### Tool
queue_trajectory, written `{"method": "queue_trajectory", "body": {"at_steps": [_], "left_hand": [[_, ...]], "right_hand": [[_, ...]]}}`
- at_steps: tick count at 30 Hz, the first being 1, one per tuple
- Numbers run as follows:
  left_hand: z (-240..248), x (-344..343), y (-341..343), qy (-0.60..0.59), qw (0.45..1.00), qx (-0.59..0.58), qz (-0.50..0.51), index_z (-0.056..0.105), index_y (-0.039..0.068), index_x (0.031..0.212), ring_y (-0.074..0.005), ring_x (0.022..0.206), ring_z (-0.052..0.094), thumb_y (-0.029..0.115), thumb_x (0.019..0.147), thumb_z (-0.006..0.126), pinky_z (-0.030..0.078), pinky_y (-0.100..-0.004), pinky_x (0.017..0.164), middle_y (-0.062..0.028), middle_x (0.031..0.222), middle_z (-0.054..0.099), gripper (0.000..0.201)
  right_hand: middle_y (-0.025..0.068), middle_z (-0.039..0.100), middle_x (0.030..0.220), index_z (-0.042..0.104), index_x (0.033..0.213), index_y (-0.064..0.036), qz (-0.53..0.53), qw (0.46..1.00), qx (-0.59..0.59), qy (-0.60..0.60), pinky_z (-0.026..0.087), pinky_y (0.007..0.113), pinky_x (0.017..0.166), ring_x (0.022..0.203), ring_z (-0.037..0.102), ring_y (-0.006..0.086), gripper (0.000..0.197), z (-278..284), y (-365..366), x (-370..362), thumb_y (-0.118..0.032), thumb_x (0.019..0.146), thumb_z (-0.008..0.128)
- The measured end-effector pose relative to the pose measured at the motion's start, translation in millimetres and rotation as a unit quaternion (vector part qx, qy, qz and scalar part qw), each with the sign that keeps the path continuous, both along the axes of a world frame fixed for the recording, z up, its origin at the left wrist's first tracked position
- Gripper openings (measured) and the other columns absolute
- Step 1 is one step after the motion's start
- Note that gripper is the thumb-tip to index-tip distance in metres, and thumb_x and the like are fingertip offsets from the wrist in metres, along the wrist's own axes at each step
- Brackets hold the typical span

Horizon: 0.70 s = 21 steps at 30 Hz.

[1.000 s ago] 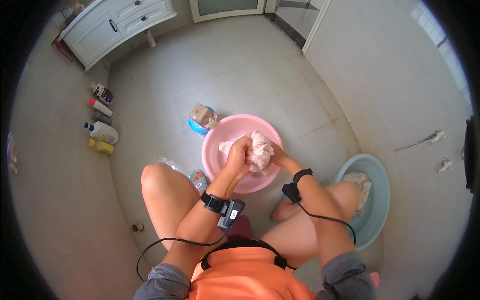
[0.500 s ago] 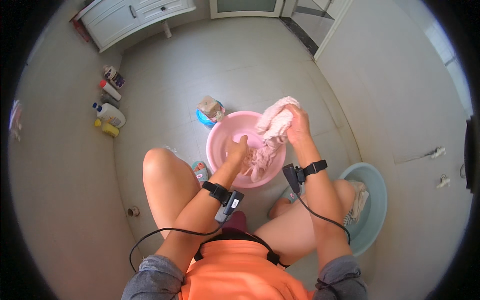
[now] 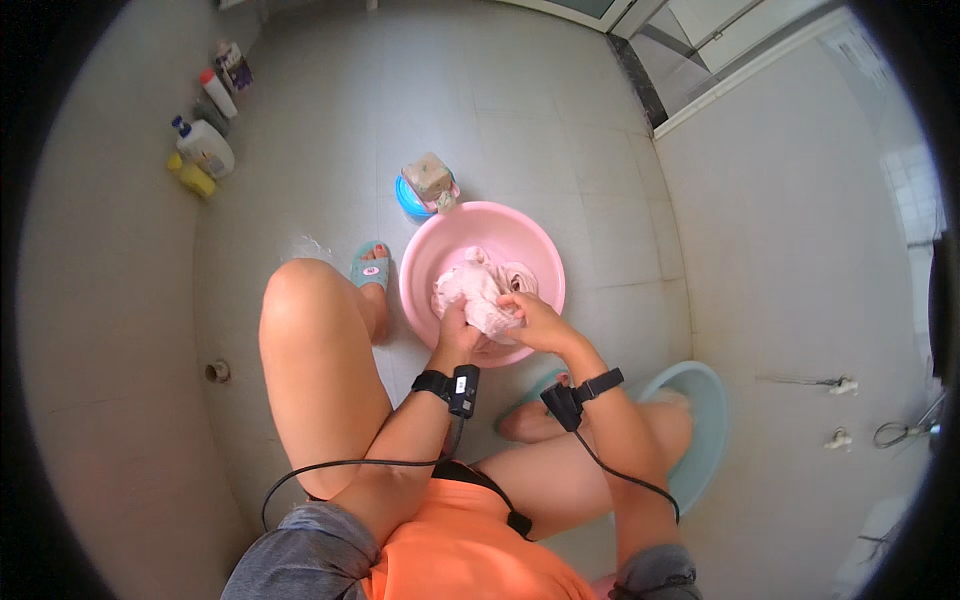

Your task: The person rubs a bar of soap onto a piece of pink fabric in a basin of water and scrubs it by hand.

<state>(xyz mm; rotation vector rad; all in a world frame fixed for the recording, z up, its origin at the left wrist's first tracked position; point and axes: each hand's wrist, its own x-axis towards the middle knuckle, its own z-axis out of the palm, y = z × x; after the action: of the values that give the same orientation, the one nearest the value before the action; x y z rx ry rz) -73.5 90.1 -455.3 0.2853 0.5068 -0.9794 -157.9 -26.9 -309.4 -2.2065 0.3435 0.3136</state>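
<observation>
Pink cloth: bunched up wet-looking (image 3: 474, 290) inside the pink basin (image 3: 425, 245), a bit toward our side of it
Left hand (image 3: 457, 328): on the near edge of the cloth, thumb up top, fingers curled in and clamped on the fabric as far as we can see; the fingertips are buried
Right hand (image 3: 540, 325): at the cloth's right side, fingers bent and a little apart, tips at the fabric; we can't tell if they're pinching it
Wrists: we've got a black strap with a small box and cable on each
Past the basin: a blue round container (image 3: 411, 199) just beside the far-left rim, tan block (image 3: 428, 176) on top
By our right leg: a pale blue-green tub (image 3: 712, 420), partly hidden
Left wall: bottles in a row, including a yellow one (image 3: 192, 177) and a white pump bottle (image 3: 207, 152)
Feet: aqua slippers (image 3: 369, 270), basin between them
</observation>
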Motion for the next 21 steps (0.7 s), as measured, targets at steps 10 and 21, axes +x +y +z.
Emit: {"method": "queue_trajectory", "body": {"at_steps": [10, 21], "left_hand": [[8.3, 18.0, -24.9, 0.176, 0.966, -0.103, 0.157, 0.04, 0.005, 0.139, -0.0308, 0.127, 0.046, 0.034, 0.1, 0.038, 0.04, -0.0455, 0.106, -0.0135, 0.139, 0.047, 0.048], [-49.5, 4.3, -11.8, 0.224, 0.95, -0.029, 0.216, 0.04, 0.005, 0.138, -0.0291, 0.123, 0.05, 0.04, 0.098, 0.041, 0.044, -0.0442, 0.103, -0.0129, 0.135, 0.05, 0.053]], "right_hand": [[0.0202, 0.053, 0.121, 0.03, 0.142, -0.0053, -0.197, 0.98, -0.012, -0.025, 0.049, 0.037, 0.09, 0.105, 0.057, 0.0258, 0.076, -11.7, -56.0, 72.8, -0.02, 0.082, 0.073], [0.0256, 0.037, 0.135, 0.024, 0.148, -0.0118, 0.017, 0.964, -0.259, 0.049, 0.038, 0.054, 0.098, 0.123, 0.041, 0.0418, 0.097, -79.0, -12.2, 319.8, -0.043, 0.072, 0.076]]}}
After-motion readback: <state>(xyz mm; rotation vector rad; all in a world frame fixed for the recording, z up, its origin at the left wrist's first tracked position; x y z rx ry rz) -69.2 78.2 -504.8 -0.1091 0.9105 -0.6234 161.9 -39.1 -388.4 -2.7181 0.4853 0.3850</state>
